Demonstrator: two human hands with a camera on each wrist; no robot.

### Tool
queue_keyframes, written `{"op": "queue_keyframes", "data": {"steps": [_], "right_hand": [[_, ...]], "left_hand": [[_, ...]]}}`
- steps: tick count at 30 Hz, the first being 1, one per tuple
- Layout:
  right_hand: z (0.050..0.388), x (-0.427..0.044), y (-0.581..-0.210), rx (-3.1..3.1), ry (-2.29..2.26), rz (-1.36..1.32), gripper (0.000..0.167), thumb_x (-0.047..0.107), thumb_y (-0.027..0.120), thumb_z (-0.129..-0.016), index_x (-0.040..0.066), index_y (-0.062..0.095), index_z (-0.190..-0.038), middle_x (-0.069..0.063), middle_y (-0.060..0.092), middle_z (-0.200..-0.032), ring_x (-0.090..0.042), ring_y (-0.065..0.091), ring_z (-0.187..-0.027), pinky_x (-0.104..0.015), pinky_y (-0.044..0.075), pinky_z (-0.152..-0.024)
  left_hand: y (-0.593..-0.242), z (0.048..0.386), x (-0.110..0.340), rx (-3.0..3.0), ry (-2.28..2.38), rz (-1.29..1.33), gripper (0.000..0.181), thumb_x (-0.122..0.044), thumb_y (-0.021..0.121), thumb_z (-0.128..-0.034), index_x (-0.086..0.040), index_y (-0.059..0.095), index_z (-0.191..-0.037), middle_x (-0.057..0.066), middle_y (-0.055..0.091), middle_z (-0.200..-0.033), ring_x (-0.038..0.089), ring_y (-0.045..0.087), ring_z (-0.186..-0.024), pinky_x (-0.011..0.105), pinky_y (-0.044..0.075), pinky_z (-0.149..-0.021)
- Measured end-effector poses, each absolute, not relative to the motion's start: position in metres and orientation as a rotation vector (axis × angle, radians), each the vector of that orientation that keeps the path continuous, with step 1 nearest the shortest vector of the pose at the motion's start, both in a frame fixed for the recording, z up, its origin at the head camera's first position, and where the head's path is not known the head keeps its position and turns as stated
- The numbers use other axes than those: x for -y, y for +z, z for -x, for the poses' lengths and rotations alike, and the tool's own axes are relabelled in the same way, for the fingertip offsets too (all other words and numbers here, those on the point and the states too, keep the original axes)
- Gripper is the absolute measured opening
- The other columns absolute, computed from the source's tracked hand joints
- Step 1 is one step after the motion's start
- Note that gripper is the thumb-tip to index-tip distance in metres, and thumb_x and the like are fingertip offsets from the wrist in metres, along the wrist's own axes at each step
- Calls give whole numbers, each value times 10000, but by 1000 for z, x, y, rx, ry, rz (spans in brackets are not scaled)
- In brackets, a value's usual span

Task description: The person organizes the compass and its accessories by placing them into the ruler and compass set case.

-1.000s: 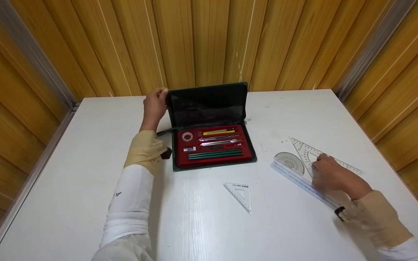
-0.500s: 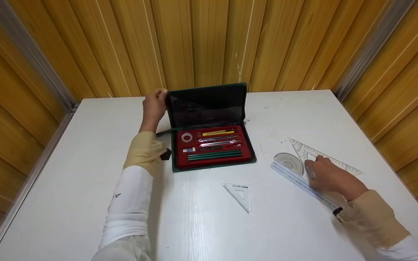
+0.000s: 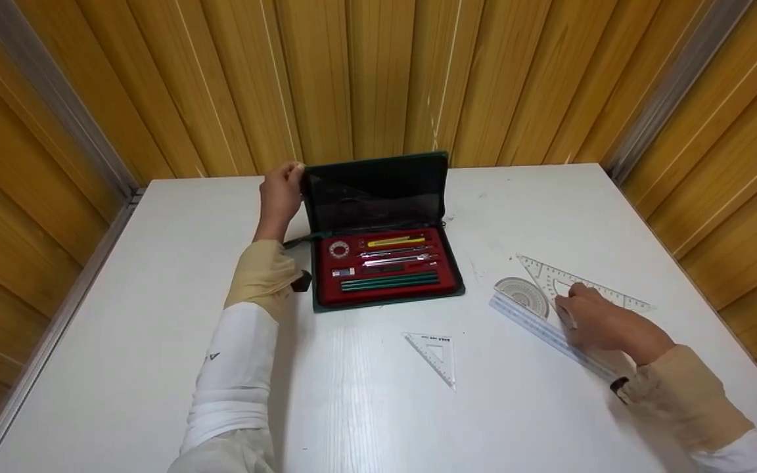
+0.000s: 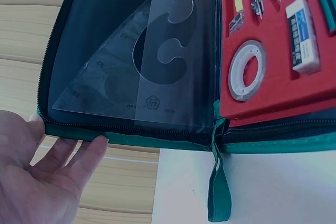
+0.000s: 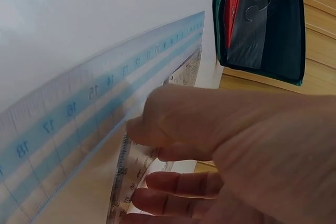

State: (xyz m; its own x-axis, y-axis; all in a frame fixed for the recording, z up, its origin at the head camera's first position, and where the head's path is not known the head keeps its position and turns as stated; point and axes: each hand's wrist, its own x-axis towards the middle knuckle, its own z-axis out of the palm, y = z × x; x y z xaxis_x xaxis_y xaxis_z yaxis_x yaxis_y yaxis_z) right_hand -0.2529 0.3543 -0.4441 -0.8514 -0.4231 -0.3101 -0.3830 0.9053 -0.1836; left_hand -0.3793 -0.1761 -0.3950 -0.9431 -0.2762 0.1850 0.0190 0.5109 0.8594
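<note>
My left hand [image 3: 281, 197] grips the upper left corner of the lid [image 3: 378, 187] of a dark green zip case, which stands open. Thumb and fingers hold its edge in the left wrist view, where the lid's clear pocket [image 4: 121, 82] shows a clear triangular sheet and a curve template. My right hand [image 3: 605, 322] pinches the large clear set square [image 3: 541, 270] lying on the table; part of it is hidden under the hand. Left of that hand lie a clear protractor [image 3: 523, 297] and a blue-striped ruler [image 3: 539, 328], the ruler's near end running towards the sleeve.
The case's red tray [image 3: 448, 279] holds a yellow cutter [image 3: 396, 242], metal compasses, green pencils [image 3: 389, 282], an eraser [image 4: 302, 35] and a white ring [image 4: 247, 70]. A small set square [image 3: 448, 369] lies in front. Wood-panelled walls border the white table [image 3: 155, 295].
The large set square has slid slightly left and nearer to me under my right hand, closer to the protractor. My left hand and the lid have stayed in place.
</note>
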Motion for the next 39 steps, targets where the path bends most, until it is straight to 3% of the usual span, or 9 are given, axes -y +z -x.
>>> {"op": "queue_keyframes", "data": {"steps": [11, 16, 21, 26, 30, 35, 39], "right_hand": [[255, -351, -442, -2721, -167, 615, 578, 56, 729, -828, -159, 558, -1337, -212, 511, -1092, -348, 471, -969, -493, 477, -840], [255, -346, -444, -2749, -154, 643, 362, 25, 714, -813, -92, 631, -1145, -132, 498, -956, -304, 463, -887, -449, 460, -780], [254, -346, -451, -2822, -152, 711, 161, -20, 661, -816, 10, 595, -960, -115, 481, -875, -271, 447, -804, -427, 448, -718], [248, -348, -457, -2905, -186, 764, 209, -32, 686, -790, 3, 584, -969, -119, 501, -866, -266, 469, -784, -433, 472, -701], [241, -348, -459, -2955, -189, 792, 277, -23, 705, -805, -58, 608, -1062, -132, 531, -874, -265, 503, -777, -434, 508, -682], [235, -346, -457, -2976, -171, 759, 382, -48, 708, -803, -60, 601, -1169, -172, 554, -914, -286, 535, -792, -449, 529, -668], [231, -345, -453, -3009, -175, 800, 372, -109, 691, -792, -62, 580, -1144, -176, 559, -872, -284, 547, -748, -431, 531, -622]], "left_hand": [[-395, 378, 177, 2435, -1454, -227, 333, -287, 476, -1117, -56, 680, -1243, 109, 655, -1052, 216, 617, -939, 340, 547, -823], [-394, 378, 179, 2445, -1441, -238, 342, -290, 475, -1118, -60, 676, -1273, 125, 674, -1101, 229, 634, -999, 352, 566, -854], [-393, 377, 180, 2448, -1418, -251, 354, -283, 479, -1117, -60, 669, -1316, 145, 687, -1171, 237, 638, -1039, 358, 572, -885], [-394, 376, 179, 2427, -1468, -259, 346, -290, 483, -1115, -61, 672, -1292, 122, 660, -1089, 218, 626, -1001, 354, 579, -871], [-395, 375, 179, 2428, -1474, -251, 342, -288, 480, -1117, -58, 672, -1282, 103, 625, -1022, 205, 610, -957, 350, 579, -859], [-394, 376, 179, 2437, -1442, -248, 336, -280, 479, -1117, -63, 677, -1281, 91, 630, -1020, 187, 596, -930, 340, 566, -839], [-393, 377, 179, 2443, -1425, -243, 327, -278, 481, -1116, -63, 682, -1258, 90, 629, -1011, 188, 590, -916, 334, 549, -817]]}}
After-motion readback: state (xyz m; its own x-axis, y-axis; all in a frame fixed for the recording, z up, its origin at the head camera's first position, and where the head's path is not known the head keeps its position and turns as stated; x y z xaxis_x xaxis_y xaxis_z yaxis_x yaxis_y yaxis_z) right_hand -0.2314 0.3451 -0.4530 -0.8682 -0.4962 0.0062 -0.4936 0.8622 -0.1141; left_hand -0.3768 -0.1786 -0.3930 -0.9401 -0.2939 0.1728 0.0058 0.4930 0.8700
